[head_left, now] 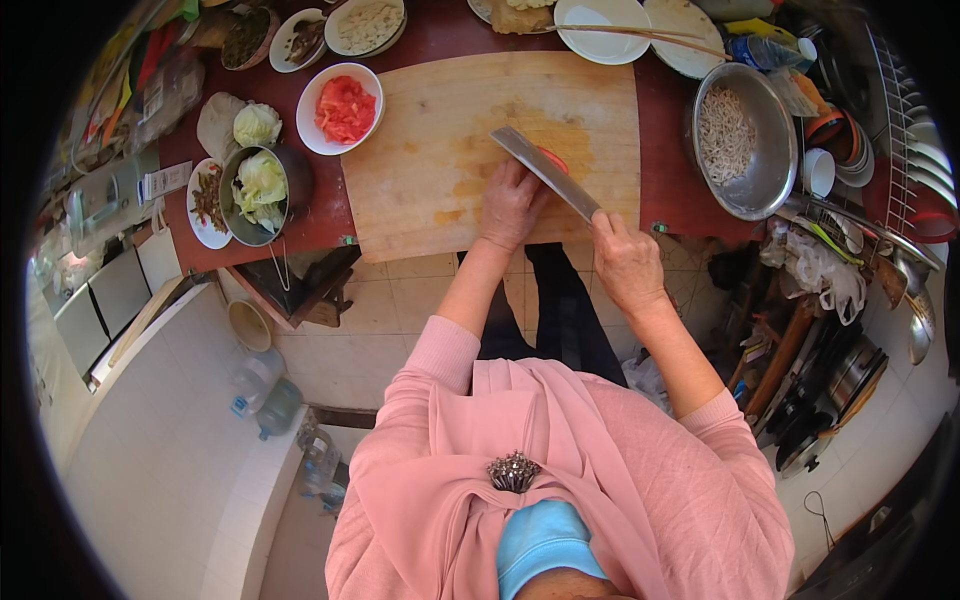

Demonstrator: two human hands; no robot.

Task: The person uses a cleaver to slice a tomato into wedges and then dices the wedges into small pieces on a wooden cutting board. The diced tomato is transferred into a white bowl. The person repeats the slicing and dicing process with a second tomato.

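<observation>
My right hand (628, 262) grips the handle end of a kitchen cleaver (546, 172), its blade slanting up and left over the wooden cutting board (420, 142). Against the near side of the blade, my left hand (513, 202) holds a tomato with curled fingers. Just a red bit of the tomato (553, 159) shows past the blade; the fingertips and the rest are hidden. Juice stains spread over the board around it. At the board's upper left corner stands a white bowl (303, 120) with cut tomato (346, 109) in it.
Left of the board are a pot (298, 180) with cabbage leaves, a cabbage (257, 124) and a small plate (196, 225). To the right stands a metal basin (772, 150) of pale shreds. Chopsticks (637, 31) lie across dishes at the back.
</observation>
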